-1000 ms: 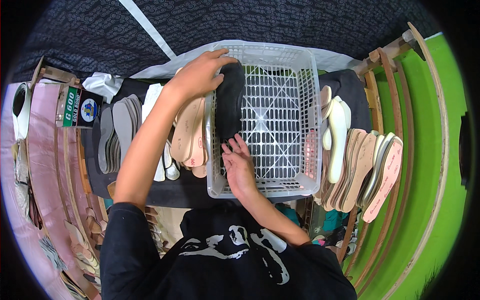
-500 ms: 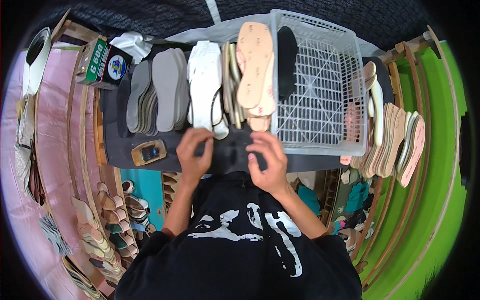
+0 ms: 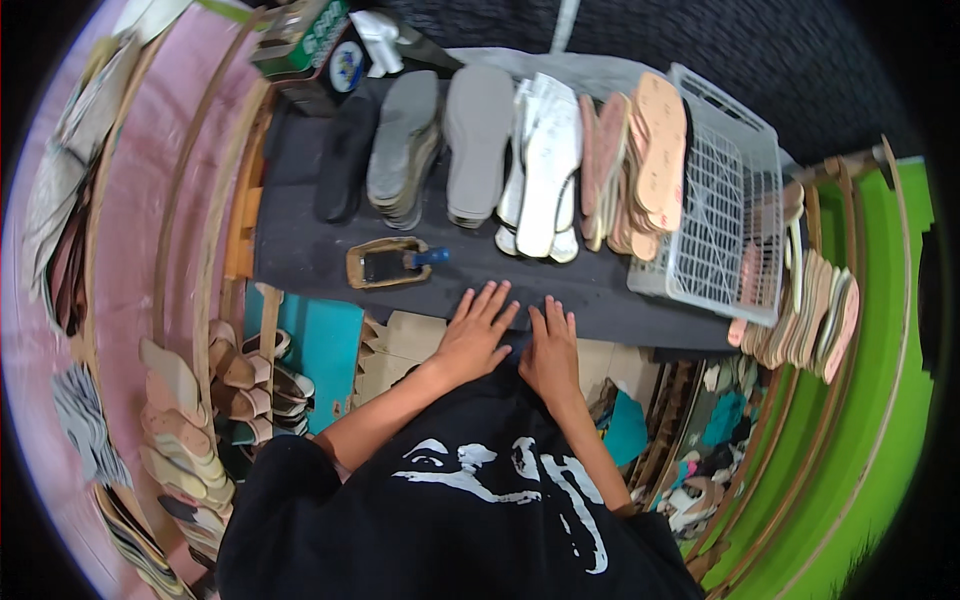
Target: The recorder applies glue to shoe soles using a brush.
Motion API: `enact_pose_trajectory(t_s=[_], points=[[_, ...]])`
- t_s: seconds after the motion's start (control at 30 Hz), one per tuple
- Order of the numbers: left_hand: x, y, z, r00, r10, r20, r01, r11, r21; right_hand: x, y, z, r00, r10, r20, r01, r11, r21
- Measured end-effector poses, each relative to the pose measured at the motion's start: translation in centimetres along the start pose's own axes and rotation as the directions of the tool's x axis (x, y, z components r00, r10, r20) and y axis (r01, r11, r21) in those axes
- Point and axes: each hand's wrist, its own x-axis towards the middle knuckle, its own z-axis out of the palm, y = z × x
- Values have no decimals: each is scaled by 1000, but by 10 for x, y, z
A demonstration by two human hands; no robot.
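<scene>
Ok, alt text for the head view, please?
Both hands, left hand and right hand, lie flat, fingers spread, on the near edge of a dark table. Behind them stand rows of shoe insoles and a white wire basket.

Black table top (image 3: 560,285); white wire basket (image 3: 720,220); grey soles (image 3: 405,135), white soles (image 3: 545,160), tan soles (image 3: 655,150).

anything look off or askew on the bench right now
Mostly tidy. The white wire basket sits tilted at the right end of the dark bench top, its corner hanging past the edge. Tan insoles lean against its side. Both hands, left and right, lie flat.
</scene>
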Motion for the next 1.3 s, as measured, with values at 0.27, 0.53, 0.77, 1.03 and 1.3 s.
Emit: enact_pose_trajectory(t_s=[0.27, 0.53, 0.77, 1.03, 1.3], points=[[-32, 0, -53, 898, -79, -433, -72, 944, -321, 15, -43, -24, 989, -135, -54, 145, 881, 450], [-54, -110, -136, 519, -506, -689, 287, 863, -417, 97, -151, -32, 867, -485, -116, 463, 698, 546], [-23, -209, -154, 621, -495, -607, 450, 860, -241, 195, -230, 39, 962, -271, -17, 218, 734, 643], [-24, -242, -171, 654, -538, -532, 350, 838, -418, 232, -248, 68, 985, -30, 173, -90, 760, 644], [-31, -249, -202, 713, -652, -258, 149, 501, -853, 235, -283, 72, 941, 281, 190, -197, -3, 980]])
